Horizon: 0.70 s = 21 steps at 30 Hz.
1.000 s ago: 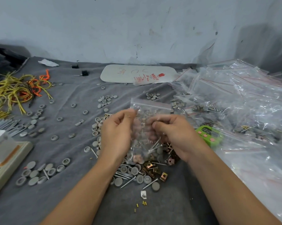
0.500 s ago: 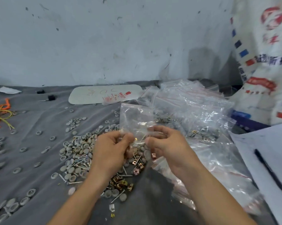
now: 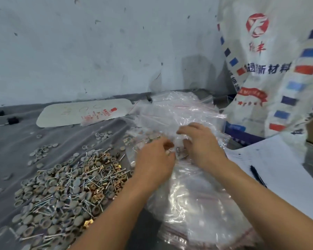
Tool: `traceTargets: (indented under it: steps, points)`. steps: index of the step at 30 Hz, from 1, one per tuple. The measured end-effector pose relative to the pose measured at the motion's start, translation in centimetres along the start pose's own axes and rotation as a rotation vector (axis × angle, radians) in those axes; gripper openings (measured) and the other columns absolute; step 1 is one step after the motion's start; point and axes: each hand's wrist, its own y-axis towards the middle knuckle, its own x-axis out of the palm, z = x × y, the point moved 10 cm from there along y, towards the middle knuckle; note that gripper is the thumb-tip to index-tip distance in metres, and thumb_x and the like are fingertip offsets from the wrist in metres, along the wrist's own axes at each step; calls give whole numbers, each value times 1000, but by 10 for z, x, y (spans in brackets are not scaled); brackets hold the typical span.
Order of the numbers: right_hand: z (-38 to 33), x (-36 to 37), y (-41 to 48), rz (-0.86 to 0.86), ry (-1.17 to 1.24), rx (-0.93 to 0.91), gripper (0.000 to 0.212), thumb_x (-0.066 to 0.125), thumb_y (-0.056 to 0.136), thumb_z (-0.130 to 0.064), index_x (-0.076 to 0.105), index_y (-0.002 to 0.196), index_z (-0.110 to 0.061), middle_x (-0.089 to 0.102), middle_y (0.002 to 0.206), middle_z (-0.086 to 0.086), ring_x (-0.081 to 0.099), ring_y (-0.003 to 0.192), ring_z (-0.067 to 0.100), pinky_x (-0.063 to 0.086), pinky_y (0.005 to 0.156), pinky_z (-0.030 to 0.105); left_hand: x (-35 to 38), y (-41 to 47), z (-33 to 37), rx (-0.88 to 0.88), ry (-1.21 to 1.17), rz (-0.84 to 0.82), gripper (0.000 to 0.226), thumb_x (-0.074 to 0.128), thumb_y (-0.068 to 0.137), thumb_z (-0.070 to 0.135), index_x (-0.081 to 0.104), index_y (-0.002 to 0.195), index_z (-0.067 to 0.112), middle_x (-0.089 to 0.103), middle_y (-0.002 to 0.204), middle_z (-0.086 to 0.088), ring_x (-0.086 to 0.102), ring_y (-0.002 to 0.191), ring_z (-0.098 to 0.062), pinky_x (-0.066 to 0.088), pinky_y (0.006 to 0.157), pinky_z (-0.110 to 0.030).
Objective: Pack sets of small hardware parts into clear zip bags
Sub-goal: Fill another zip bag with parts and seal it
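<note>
A person's view looks down along two bare forearms at a counter covered in grey cloth. Both hands meet at the centre, on top of a heap of clear zip bags that spreads across the right half of the counter.

The left hand and right hand hold a small zip bag between them, resting on the heap. A few metal parts show through its plastic. The left hand's fingers are curled in and pinch the bag's near edge. The right hand's fingers bend down over its far side, with the thumb tucked under. Motion blur hides the exact grip.

Left of the hands lies a wide pile of loose hardware parts: grey round caps, silver screws and gold-coloured clips. More grey caps are scattered beyond it.

A white oval board with red print lies near the back wall. On the right stands a white sack printed in red and blue. In front of it lies a sheet of white paper with a black pen on it.
</note>
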Motion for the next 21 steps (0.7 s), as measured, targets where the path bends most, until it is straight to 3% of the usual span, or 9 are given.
traceTargets:
  steps: [2, 4, 9, 12, 15, 18, 21]
  points:
    - [6, 47, 3, -299, -209, -89, 42, 53, 101, -18, 60, 141, -28, 53, 151, -3, 36, 145, 25, 24, 120, 32, 13, -15, 11, 80, 117, -65, 27, 64, 94, 28, 71, 119, 31, 73, 119, 10, 64, 113, -15, 48, 102, -34]
    - [22, 68, 4, -439, -322, -47, 52, 44, 105, -27, 40, 156, -30, 40, 162, -4, 22, 154, 25, 12, 124, 37, 22, -31, 17, 149, 191, -91, 28, 65, 93, 30, 71, 120, 32, 72, 122, 9, 62, 116, -16, 43, 104, -33]
    - [34, 82, 2, -387, -440, -65, 57, 29, 107, -42, 22, 162, -31, 26, 169, -2, 16, 156, 26, 9, 125, 42, 53, -67, 20, 256, 98, -254, 45, 65, 92, 44, 64, 134, 29, 63, 137, 9, 52, 126, -12, 34, 111, -29]
    - [33, 86, -1, -458, -487, -82, 58, 24, 108, -46, 16, 163, -29, 22, 170, 0, 13, 157, 28, 8, 125, 44, 80, -88, 16, 294, 248, -416, 56, 52, 96, 48, 47, 145, 22, 46, 153, 0, 37, 142, -20, 27, 118, -37]
    - [19, 69, 0, -435, -430, -72, 55, 34, 107, -38, 26, 161, -27, 26, 169, 2, 17, 156, 27, 9, 124, 42, 80, -96, 13, 289, 345, -414, 50, 42, 101, 42, 43, 147, 20, 39, 158, -2, 31, 146, -23, 23, 120, -40]
    - [-9, 32, -12, -235, -265, -27, 48, 50, 101, -23, 50, 149, -26, 39, 163, 2, 26, 152, 26, 13, 123, 38, 62, -104, 16, 338, 488, -319, 31, 47, 101, 27, 59, 130, 22, 58, 134, 0, 53, 126, -23, 42, 102, -42]
    - [-29, 10, -51, -200, -125, 74, 38, 58, 93, -18, 68, 127, -32, 65, 135, -1, 53, 129, 27, 40, 110, 38, 35, -106, 4, 232, 567, -193, 18, 48, 100, 25, 63, 110, 26, 69, 111, 2, 66, 102, -25, 47, 78, -38]
